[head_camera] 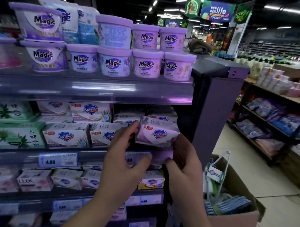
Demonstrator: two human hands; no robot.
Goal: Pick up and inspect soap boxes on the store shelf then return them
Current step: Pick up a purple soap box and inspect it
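So, soap box (157,134): lavender Safeguard carton, tilted, at the right end of the middle shelf (91,154), just above its front edge.
Left hand (126,157): fingers curled against the box's left end, gripping it.
Right hand (185,160): fingers wrapped round the box's right end.
Neighbours: more Safeguard boxes (66,136) stacked toward the shelf's left.

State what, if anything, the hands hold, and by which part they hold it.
Both hands hold one purple Safeguard soap box. The left hand grips its left end and the right hand cups its lower right end.
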